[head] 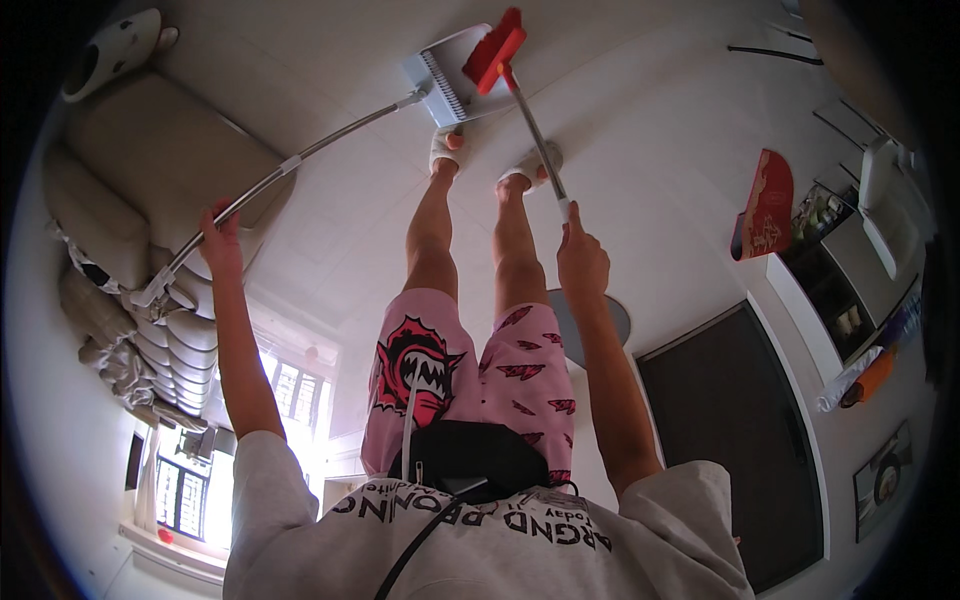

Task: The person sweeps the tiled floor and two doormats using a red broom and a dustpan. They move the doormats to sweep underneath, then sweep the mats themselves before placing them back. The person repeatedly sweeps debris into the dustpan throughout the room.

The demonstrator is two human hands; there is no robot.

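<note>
My left hand (222, 234) grips the metal pole of a long-handled dustpan (442, 86), whose grey pan with comb teeth lies before my feet. In my right hand (583, 259) is the metal handle of a broom (499, 56) with a red head and red bristles. The broom head is over the right part of the pan; whether it touches the pan I cannot tell. My slippered feet stand just behind the dustpan.
A beige sofa (172, 142) runs along the left. On the right are a red paper bag or box (766, 206), a shelf unit (832, 292) with items, a white chair (885, 199) and a dark door (735, 427). A round grey mat (611, 322) lies behind my legs.
</note>
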